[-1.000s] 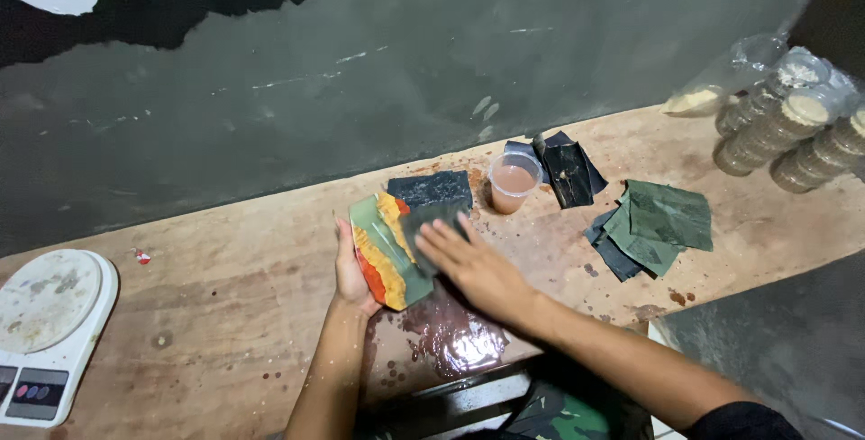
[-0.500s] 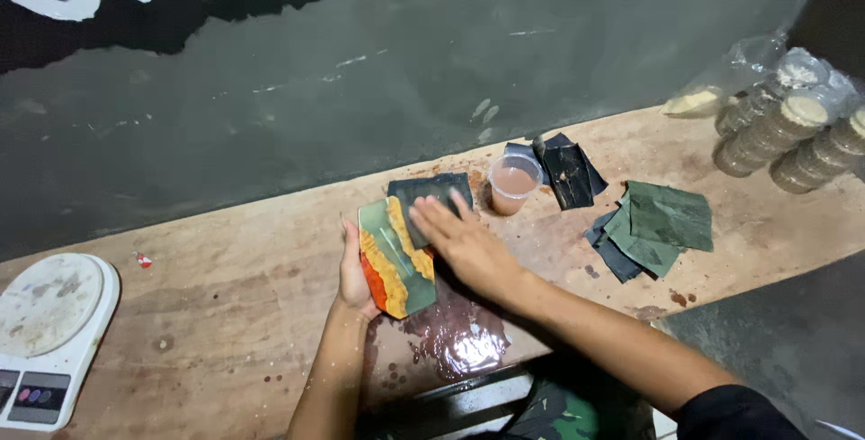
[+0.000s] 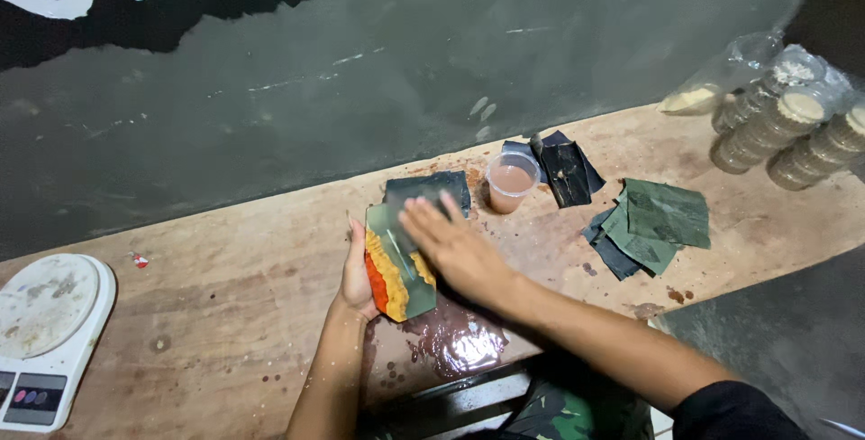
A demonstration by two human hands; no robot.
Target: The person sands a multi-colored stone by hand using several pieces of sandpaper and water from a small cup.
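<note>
My left hand (image 3: 356,273) grips the left edge of a flat block (image 3: 394,269) with green, yellow, orange and red layers, held tilted on the wooden table (image 3: 225,278). My right hand (image 3: 455,246) lies flat on the block's upper face, fingers pressing a dark sheet of sandpaper (image 3: 428,192) against it. The sheet's far end rests on the table just beyond the block.
A small plastic cup of brownish liquid (image 3: 511,181) stands right of the block. Beside it lie dark sandpaper pieces (image 3: 563,165) and green ones (image 3: 653,224). Stacked lidded cups (image 3: 793,125) sit far right, a white kitchen scale (image 3: 45,336) far left. A wet patch (image 3: 455,341) lies near the front edge.
My right hand has slid the sandpaper up and down the block's face, ending nearer the block's top. My left hand keeps its hold on the block.
</note>
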